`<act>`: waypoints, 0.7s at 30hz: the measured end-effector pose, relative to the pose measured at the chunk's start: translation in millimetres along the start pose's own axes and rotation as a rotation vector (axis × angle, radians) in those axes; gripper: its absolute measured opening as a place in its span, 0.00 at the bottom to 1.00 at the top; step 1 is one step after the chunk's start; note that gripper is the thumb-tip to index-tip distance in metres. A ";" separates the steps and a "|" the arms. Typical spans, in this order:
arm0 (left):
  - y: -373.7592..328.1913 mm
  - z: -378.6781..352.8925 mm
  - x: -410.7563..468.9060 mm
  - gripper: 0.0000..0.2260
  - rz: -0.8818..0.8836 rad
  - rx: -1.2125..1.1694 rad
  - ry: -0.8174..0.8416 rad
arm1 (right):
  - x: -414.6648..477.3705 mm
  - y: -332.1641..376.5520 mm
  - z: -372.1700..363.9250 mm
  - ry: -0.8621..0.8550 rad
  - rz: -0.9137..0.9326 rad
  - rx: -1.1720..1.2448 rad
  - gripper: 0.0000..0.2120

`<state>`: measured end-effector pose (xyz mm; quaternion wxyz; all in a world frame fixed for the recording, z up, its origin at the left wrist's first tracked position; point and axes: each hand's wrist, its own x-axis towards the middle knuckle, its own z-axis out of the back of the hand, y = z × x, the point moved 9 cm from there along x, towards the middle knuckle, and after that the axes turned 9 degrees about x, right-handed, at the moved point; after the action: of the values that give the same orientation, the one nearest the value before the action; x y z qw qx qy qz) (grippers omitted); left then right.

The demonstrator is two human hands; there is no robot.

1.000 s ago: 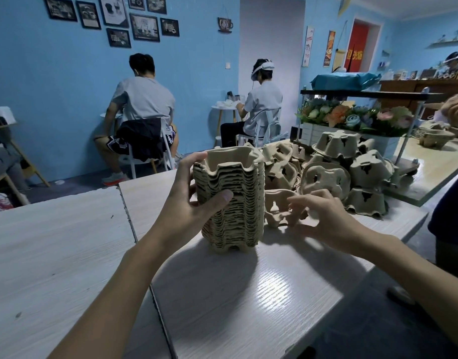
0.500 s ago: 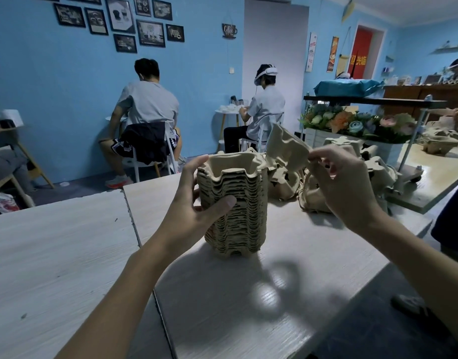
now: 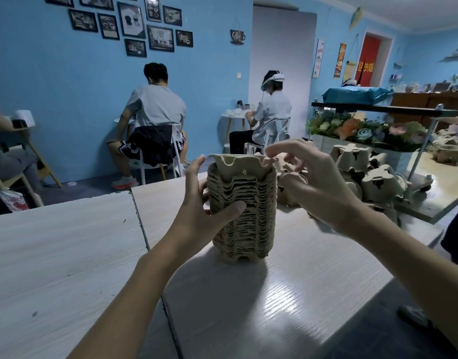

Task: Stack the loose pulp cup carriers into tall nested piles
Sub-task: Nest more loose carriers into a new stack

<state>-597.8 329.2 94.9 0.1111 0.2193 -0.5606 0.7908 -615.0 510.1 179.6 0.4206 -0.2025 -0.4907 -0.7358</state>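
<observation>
At centre frame, upright on the pale wood-grain table [image 3: 274,320]: a tall nested stack [image 3: 248,229] of pulp cup carriers. Gripped at mid-height by the left hand [image 3: 202,216], thumb pressed flat across the near face, fingers wrapped round the left and far side. Crowned by a top carrier [image 3: 238,164], seated into the layers below, wavy rim uppermost, one small hole in its near wall.

Just right of that rim, the right hand [image 3: 318,187]: spread wide, fingers loosely curved, nothing clasped. Index tip at the carrier's right edge, contact impossible to judge.

Moulded pulp throughout: matte beige-brown, fibrous, rough-edged. Stacked rims showing as close rippled bands, scalloped cut-outs at the foot.

Behind the right hand, at right of frame, loose carriers [image 3: 378,182] heaped on the same table, domed cup pockets up, dark slots in their tops. Glossy sheen on the tabletop at lower right. Against the blue wall in the upper left, a seated person [image 3: 155,107] in a grey shirt, back turned.
</observation>
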 end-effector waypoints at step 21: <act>14.0 55.2 3.5 0.42 -0.030 0.018 -0.187 | -3.1 -67.8 -123.4 0.112 -0.416 0.728 0.32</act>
<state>-594.4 272.5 100.0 0.0680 0.3013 -0.5579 0.7702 -654.5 412.5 86.2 0.3333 0.1031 -0.7253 -0.5936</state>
